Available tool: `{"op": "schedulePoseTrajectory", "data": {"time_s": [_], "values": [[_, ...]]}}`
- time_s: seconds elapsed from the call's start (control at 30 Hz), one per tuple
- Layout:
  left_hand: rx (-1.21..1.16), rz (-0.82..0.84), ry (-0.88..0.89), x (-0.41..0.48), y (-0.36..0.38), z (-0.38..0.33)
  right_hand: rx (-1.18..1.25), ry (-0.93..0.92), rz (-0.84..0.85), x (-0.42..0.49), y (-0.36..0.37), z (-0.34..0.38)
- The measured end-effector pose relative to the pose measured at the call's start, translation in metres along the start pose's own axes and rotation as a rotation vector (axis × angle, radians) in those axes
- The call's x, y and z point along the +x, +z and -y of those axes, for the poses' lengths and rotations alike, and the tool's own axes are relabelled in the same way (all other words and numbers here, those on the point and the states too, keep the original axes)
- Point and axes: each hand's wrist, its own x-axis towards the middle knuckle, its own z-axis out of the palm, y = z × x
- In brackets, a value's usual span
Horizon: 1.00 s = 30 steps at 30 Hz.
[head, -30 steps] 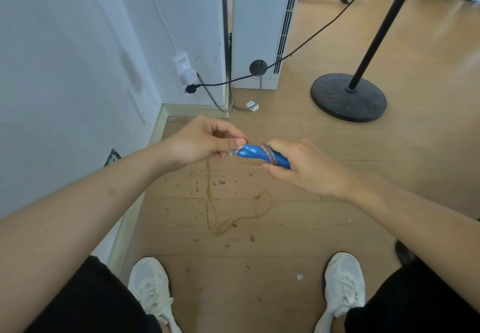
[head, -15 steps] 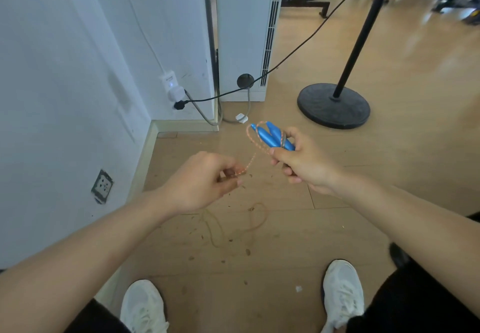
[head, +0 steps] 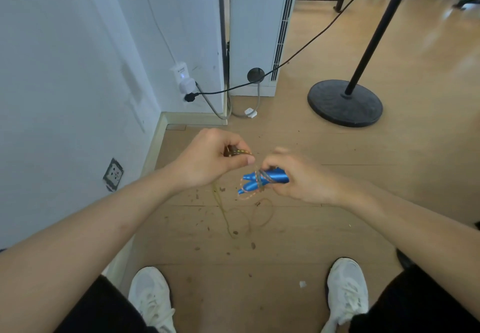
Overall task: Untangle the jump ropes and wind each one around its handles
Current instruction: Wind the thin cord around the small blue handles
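Observation:
Two blue jump rope handles (head: 265, 180) lie side by side in my right hand (head: 301, 176), tips pointing left, with a few turns of thin orange rope around them. My left hand (head: 210, 160) pinches the rope (head: 239, 153) just left of the handles, above them. From that hand the rope drops to the wooden floor, where its slack (head: 249, 218) lies in loose loops between my feet and my hands.
A white wall with a socket (head: 113, 174) runs along the left. Ahead stand a white unit (head: 259, 31), a plugged-in adapter (head: 181, 78) with cables, and a black stand base (head: 345, 102). My white shoes (head: 153, 299) are at the bottom. Small debris dots the floor.
My right hand has come down and turned the handles to point left. My left hand has risen with the rope, and more rope sits around the handles.

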Motion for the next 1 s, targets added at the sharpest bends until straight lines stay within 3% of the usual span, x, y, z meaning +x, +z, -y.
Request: {"op": "schedulePoseTrajectory", "data": {"time_s": [0.2,0.3,0.5,0.63,0.83,1.0], "values": [[-0.128,-0.02,-0.035,0.003,0.002,0.004,0.08,-0.085,0.028,-0.006,-0.006,0.015],[-0.266,-0.046,-0.11,0.005,0.001,0.003,0.252,-0.033,-0.093,-0.01,-0.015,0.024],[-0.588,-0.068,-0.362,-0.002,0.017,-0.019,0.32,0.032,-0.294,-0.004,-0.022,0.027],[-0.682,-0.056,-0.454,-0.004,0.013,-0.025,0.374,0.032,-0.255,-0.003,-0.022,0.028],[-0.582,0.027,-0.424,-0.006,0.007,-0.024,0.444,0.009,-0.229,-0.006,-0.024,0.027],[-0.607,-0.018,-0.432,-0.009,0.013,-0.027,0.324,-0.014,-0.132,-0.004,-0.01,0.032]]}}
